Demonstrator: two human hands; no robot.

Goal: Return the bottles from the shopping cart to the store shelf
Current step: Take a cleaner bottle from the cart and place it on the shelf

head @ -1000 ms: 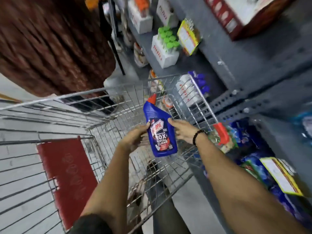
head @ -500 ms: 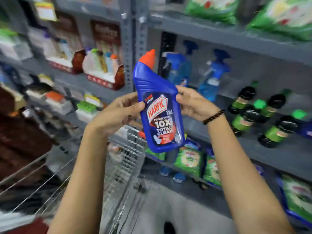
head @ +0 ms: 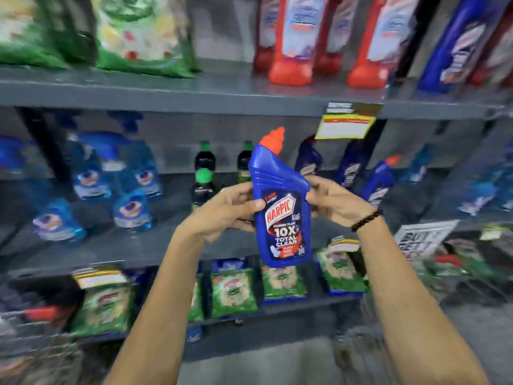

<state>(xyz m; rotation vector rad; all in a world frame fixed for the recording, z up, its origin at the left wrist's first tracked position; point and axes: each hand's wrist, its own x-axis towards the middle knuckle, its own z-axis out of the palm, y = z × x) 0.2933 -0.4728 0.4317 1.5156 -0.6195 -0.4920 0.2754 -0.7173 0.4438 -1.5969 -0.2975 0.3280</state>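
A blue Harpic bottle point(head: 280, 215) with an orange-red cap is held upright in front of the grey store shelf point(head: 144, 245), at the height of its middle level. My left hand point(head: 227, 209) grips the bottle's left side and my right hand point(head: 333, 201) grips its right side; a black bead bracelet sits on the right wrist. Behind and to the right, similar blue bottles point(head: 377, 182) stand on that same level. A blurred bit of the shopping cart point(head: 41, 357) shows at the lower left.
Blue spray bottles point(head: 133, 173) and dark bottles with green caps point(head: 204, 173) fill the middle level's left part. Red bottles point(head: 291, 40) and green packs point(head: 144, 34) stand on the upper board. Green packets point(head: 233, 290) line the bottom level. A yellow price tag point(head: 344, 126) hangs from the upper board's edge.
The view has swung from the cart up to the shelf face. Both hands carried the bottle up and toward the middle level, keeping the same two-handed grip.
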